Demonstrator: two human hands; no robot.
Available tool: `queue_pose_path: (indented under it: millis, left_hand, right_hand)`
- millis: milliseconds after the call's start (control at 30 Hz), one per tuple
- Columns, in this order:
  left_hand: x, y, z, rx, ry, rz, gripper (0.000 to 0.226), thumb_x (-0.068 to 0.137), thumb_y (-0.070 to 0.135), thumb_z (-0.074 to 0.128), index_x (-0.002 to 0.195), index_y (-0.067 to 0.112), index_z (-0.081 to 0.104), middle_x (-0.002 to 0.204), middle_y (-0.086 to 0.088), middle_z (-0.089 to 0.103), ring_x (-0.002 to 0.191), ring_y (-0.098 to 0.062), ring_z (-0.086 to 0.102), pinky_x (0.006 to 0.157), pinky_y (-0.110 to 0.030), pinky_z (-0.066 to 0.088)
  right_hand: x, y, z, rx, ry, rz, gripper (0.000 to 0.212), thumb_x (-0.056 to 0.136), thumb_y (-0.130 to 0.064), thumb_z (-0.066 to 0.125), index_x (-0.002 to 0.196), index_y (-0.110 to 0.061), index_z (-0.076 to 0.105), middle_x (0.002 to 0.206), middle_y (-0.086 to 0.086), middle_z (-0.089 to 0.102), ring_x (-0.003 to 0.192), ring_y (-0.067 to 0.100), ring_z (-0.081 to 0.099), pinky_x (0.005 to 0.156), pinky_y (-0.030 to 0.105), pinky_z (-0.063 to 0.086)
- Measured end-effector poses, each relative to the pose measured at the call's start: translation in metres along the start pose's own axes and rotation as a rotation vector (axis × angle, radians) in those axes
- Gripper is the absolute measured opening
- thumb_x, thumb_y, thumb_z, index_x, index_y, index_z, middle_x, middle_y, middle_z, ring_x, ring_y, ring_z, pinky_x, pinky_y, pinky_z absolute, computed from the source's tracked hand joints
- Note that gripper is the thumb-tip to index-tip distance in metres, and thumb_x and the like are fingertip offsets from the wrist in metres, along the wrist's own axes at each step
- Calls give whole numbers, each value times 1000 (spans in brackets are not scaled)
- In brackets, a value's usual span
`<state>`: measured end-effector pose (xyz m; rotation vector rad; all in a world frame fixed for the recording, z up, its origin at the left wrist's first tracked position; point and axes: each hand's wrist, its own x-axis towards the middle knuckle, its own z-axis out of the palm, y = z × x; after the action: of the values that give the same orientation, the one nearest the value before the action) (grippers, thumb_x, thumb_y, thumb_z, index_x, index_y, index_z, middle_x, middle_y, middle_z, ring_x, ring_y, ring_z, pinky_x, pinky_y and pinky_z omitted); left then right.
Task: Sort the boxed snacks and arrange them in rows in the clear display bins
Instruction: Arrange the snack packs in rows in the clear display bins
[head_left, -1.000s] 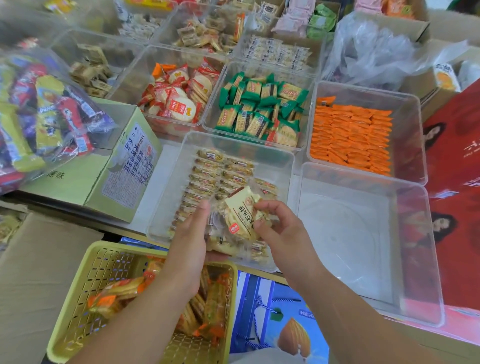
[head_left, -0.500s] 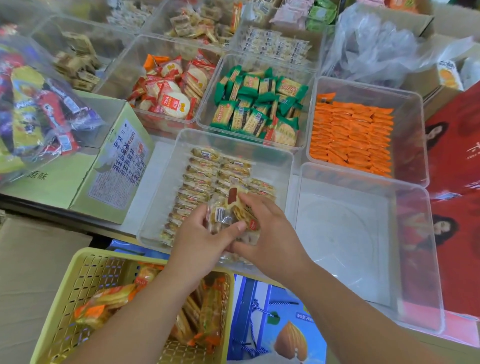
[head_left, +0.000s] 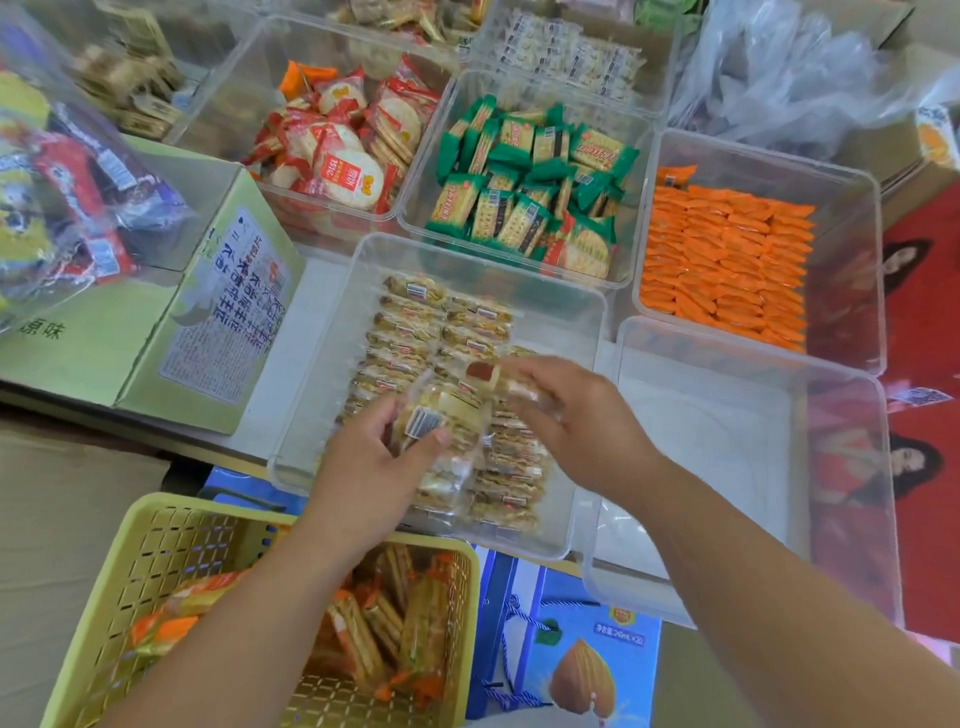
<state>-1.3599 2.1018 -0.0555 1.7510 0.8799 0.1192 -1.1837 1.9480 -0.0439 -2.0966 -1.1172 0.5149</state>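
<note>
Both bare forearms reach forward and converge, the left grip (head_left: 374, 467) turned thumb-inward, pinching a snack pack (head_left: 441, 415) between thumb and curled fingers, the right grip (head_left: 587, 421) just beside it, palm down, fingertips curled on a second pack (head_left: 485, 373).

two hands (head_left: 374, 467) (head_left: 587, 415), two held snack packets (head_left: 441, 410) (head_left: 483, 372), one yellow basket (head_left: 156, 512).

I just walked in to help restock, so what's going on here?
A person is stocking the near clear bin. Their left hand holds a small bundle of packs over it, while the right hand pinches a single pack above the rows of wrapped snacks already laid. A yellow basket nearer them holds more snacks.
</note>
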Motion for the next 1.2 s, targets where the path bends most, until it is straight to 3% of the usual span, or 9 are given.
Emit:
queue_pose_path:
  millis: [133, 200, 333, 467, 633, 767, 867, 1100, 1200]
  left_hand:
    - [1, -10, -14, 167, 159, 66, 13, 91, 43, 68, 87, 39, 57, 63, 13, 57, 57, -7, 53, 46, -16, 38]
    - [-1, -15, -18, 215, 180, 82, 12, 91, 47, 66, 93, 47, 54, 67, 2, 58, 65, -14, 55, 51, -30, 43]
    - [-5, -20, -17, 296, 153, 111, 24, 88, 53, 61, 93, 71, 45, 64, 7, 57, 72, -5, 58, 52, -27, 41]
    - [-3, -21, -12, 360, 146, 125, 20, 89, 53, 61, 101, 58, 47, 70, 15, 57, 63, -4, 56, 55, -21, 39]
    - [1, -27, -13, 372, 152, 97, 33, 90, 51, 64, 121, 40, 59, 78, 19, 60, 68, -1, 58, 57, -17, 37]
    - [2, -28, -13, 314, 156, 109, 31, 89, 55, 62, 118, 45, 56, 80, 20, 62, 84, 5, 60, 58, -16, 40]
    - [2, -24, -14, 265, 168, 118, 32, 87, 57, 60, 115, 58, 45, 81, 22, 62, 88, 11, 59, 58, -16, 40]
    - [2, -19, -17, 214, 202, 107, 25, 85, 57, 59, 105, 61, 44, 76, 21, 60, 80, 13, 59, 54, -5, 42]
    - [2, -19, -17, 223, 185, 122, 22, 87, 57, 55, 106, 57, 46, 86, 21, 64, 81, 8, 61, 56, -9, 42]
  right_hand:
    - [33, 10, -26, -346, 85, 26, 40, 93, -17, 68, 133, -23, 65, 118, 2, 71, 99, 23, 64, 83, 32, 53]
    - [51, 14, -36, -589, 3, 69, 33, 97, -22, 60, 130, -28, 65, 109, 1, 71, 95, 26, 64, 77, 37, 56]
    - [80, 16, -29, -990, -207, 73, 24, 91, -12, 54, 110, -24, 64, 87, -2, 57, 82, 24, 52, 66, 34, 41]
    - [98, 20, -10, -1172, -369, 100, 25, 87, -12, 58, 107, -24, 67, 80, -2, 50, 85, 24, 57, 72, 38, 38]
    - [111, 41, 11, -987, -447, 247, 23, 87, -6, 54, 105, -14, 65, 77, 0, 56, 74, 23, 59, 68, 36, 49]
    - [123, 49, 13, -885, -599, 276, 24, 100, -17, 42, 103, -9, 65, 87, 4, 59, 83, 23, 59, 75, 34, 52]
    - [131, 52, 14, -874, -677, 307, 28, 102, -10, 40, 93, -8, 67, 97, 7, 66, 88, 22, 63, 85, 34, 56]
    - [137, 53, 22, -737, -698, 410, 39, 110, -17, 29, 134, -4, 57, 127, 18, 62, 114, 33, 61, 101, 43, 50]
    - [130, 47, 20, -723, -641, 394, 41, 110, -24, 27, 133, -9, 58, 126, 16, 63, 113, 33, 62, 102, 44, 51]
